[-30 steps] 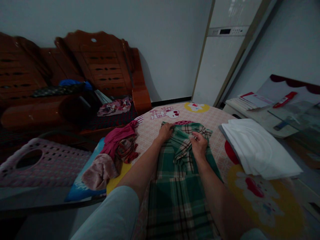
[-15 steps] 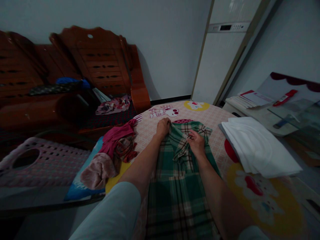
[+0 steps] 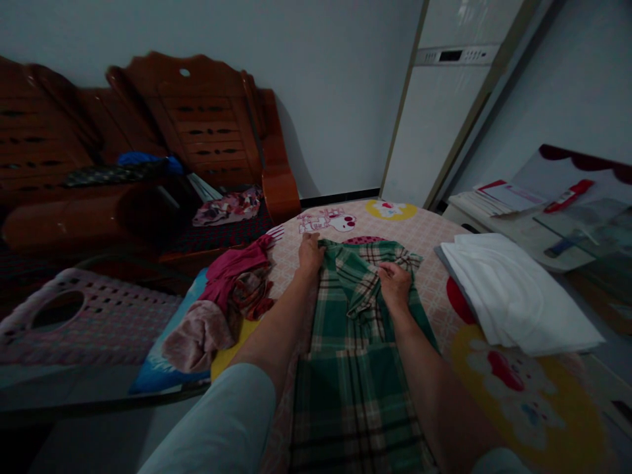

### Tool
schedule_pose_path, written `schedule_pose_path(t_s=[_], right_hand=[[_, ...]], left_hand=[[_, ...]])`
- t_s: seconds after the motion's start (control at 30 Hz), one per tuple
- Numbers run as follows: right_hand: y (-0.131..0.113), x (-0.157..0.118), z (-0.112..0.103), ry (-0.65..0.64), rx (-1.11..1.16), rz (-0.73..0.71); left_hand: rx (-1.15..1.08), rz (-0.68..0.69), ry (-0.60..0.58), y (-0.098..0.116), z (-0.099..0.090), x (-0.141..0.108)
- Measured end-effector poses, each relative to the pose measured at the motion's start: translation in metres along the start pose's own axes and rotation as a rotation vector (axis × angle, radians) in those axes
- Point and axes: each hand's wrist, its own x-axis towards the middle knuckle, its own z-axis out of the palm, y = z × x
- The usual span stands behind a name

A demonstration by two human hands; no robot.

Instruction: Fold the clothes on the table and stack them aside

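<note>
A green plaid shirt [image 3: 355,395] lies lengthwise on the round table [image 3: 434,243], its collar end away from me. At its far left corner, my left hand [image 3: 310,253] has its fingers closed on the edge of the cloth. My right hand [image 3: 395,286] is pinching the loose plaid fabric near the collar, right of the middle. Between the hands, a bunched flap of the shirt lies folded over, and a crosswise edge or seam runs below it.
Left on the table lie crumpled magenta, brown and pinkish clothes [image 3: 197,336] by a blue bag [image 3: 158,359]. A pink woven basket [image 3: 108,329] stands beyond. Folded white cloth [image 3: 513,289] is at right. Behind are a wooden sofa [image 3: 207,125] and a glass-topped stand [image 3: 573,230].
My left hand has shifted left to the shirt's far left corner, spreading that edge outward. My right hand has moved slightly right and down, still at the collar fabric. The view has turned slightly.
</note>
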Motion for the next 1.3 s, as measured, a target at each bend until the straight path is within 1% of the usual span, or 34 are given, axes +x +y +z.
schedule_pose_path(t_s=[0.13,0.23,0.33,0.43,0.5,0.57,0.67,0.7,0.8,0.83,0.9,0.97,1.0,1.07,1.13,1.2,1.27,1.3], right_hand=[[0.000,-0.001,0.000,-0.092,-0.032,-0.035],[0.001,-0.002,0.000,-0.149,-0.119,-0.147],[0.001,-0.002,0.001,-0.137,-0.177,-0.223],[0.000,-0.001,0.001,-0.099,-0.171,-0.219],[-0.002,-0.001,0.000,-0.079,-0.152,-0.196],[-0.003,0.000,-0.001,-0.052,-0.120,-0.154],[-0.002,0.001,-0.002,-0.016,-0.014,-0.034],[-0.002,0.001,-0.001,-0.019,0.041,0.024],[0.001,0.001,0.004,-0.063,0.229,0.194],[0.001,0.001,0.006,-0.073,0.287,0.231],[0.001,0.002,0.010,-0.077,0.380,0.266],[0.001,0.002,0.013,-0.075,0.433,0.269],[0.000,0.002,0.014,-0.076,0.443,0.263],[0.000,0.001,0.014,-0.087,0.430,0.243],[-0.001,0.001,0.012,-0.104,0.368,0.202],[-0.002,-0.001,0.009,-0.106,0.256,0.129],[-0.005,-0.002,0.004,-0.077,0.125,0.013],[-0.007,-0.003,0.002,-0.054,0.064,-0.050]], left_hand=[[0.034,-0.047,-0.042,0.004,-0.001,0.003],[0.017,-0.044,-0.047,0.002,-0.005,0.007],[0.005,-0.058,-0.071,-0.002,-0.008,0.010],[0.034,-0.089,-0.117,-0.002,-0.011,0.011],[0.048,-0.102,-0.115,-0.001,-0.012,0.013],[0.043,-0.117,-0.080,0.001,-0.012,0.017],[-0.008,-0.165,-0.037,0.003,-0.011,0.023],[-0.030,-0.191,-0.040,0.004,-0.010,0.025],[-0.096,-0.300,-0.112,0.004,-0.007,0.028],[-0.105,-0.325,-0.124,0.005,-0.006,0.028],[-0.101,-0.331,-0.112,0.007,-0.006,0.025],[-0.070,-0.267,-0.055,0.013,-0.007,0.018],[-0.058,-0.211,-0.032,0.016,-0.008,0.012],[-0.053,-0.056,-0.025,0.025,-0.010,-0.001],[-0.060,0.128,-0.099,0.034,-0.010,-0.017],[-0.068,0.286,-0.221,0.041,-0.008,-0.034],[-0.063,0.386,-0.312,0.043,-0.003,-0.050],[-0.051,0.411,-0.331,0.043,0.000,-0.056]])
